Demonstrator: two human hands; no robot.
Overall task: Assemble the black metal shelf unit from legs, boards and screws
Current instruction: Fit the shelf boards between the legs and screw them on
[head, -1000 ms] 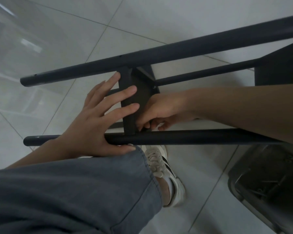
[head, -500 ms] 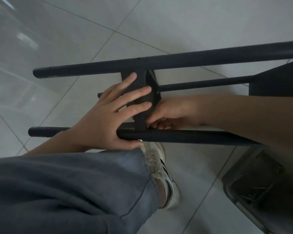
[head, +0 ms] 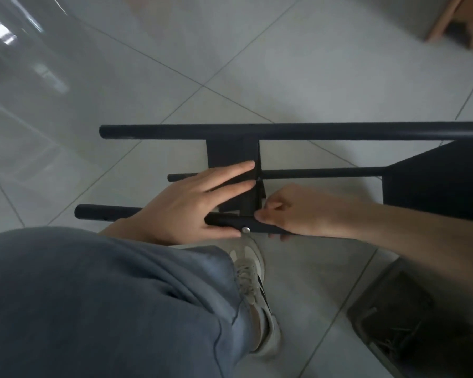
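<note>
**Bracing the shelf board against the near leg**

Your left hand [head: 191, 205] is lying flat with straight, slightly spread fingers across the small black board [head: 231, 156], thumb under the near leg [head: 107, 211]. Your right hand [head: 292, 211] is curling its fingers around that leg, right of the silver screw [head: 246, 229]. The shelf unit is lying on its side on the tiled floor [head: 311, 85], the far leg [head: 284, 131] beyond.

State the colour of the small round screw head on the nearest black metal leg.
Silver, on the screw head; head view shows it best.
</note>
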